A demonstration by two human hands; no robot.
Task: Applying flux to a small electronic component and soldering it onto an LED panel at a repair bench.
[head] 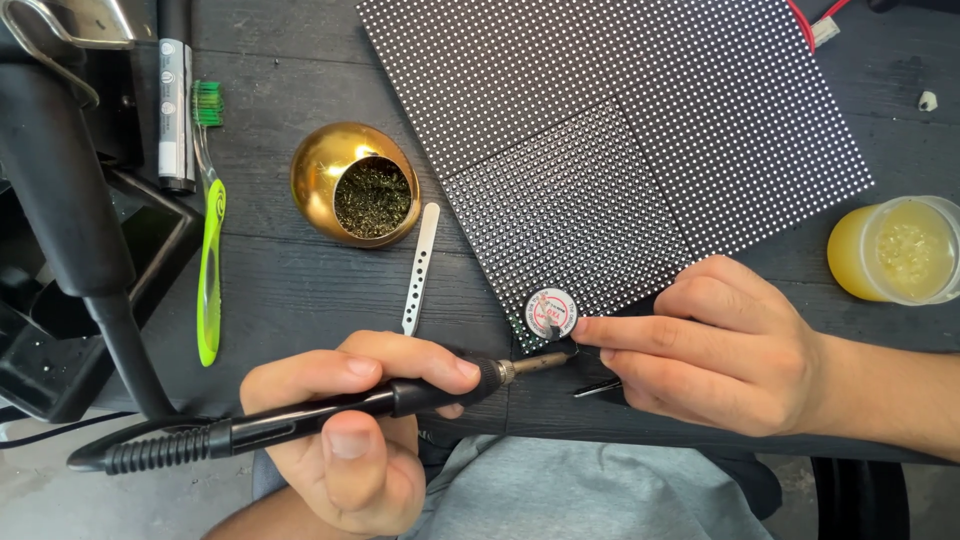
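While the soldering iron (330, 410) is gripped in the left hand (345, 430), its long axis is laid almost level across the near edge of the table, handle and cord to the left, tip pointing right and slightly up. The fingers are wrapped fully round the black handle, thumb on top. The tip is met just beyond by the right hand (720, 345), which lies directly to its right and is the nearer of the two to the work; its forefinger and thumb are pinched narrow at the tip, and a thin dark tool, perhaps tweezers (598, 387), is seen under the palm, though the grip on it cannot be made out. Touching that meeting point, a small round solder-wick spool (551, 312) is rested on the near corner of the smaller LED matrix panel (570, 215), which is laid on a larger one (640, 90). Further left, a metal strip (420, 268), a brass tip-cleaner bowl (355, 185) and a green toothbrush (210, 230) are found; a yellow flux jar (893, 250) is set to the right.
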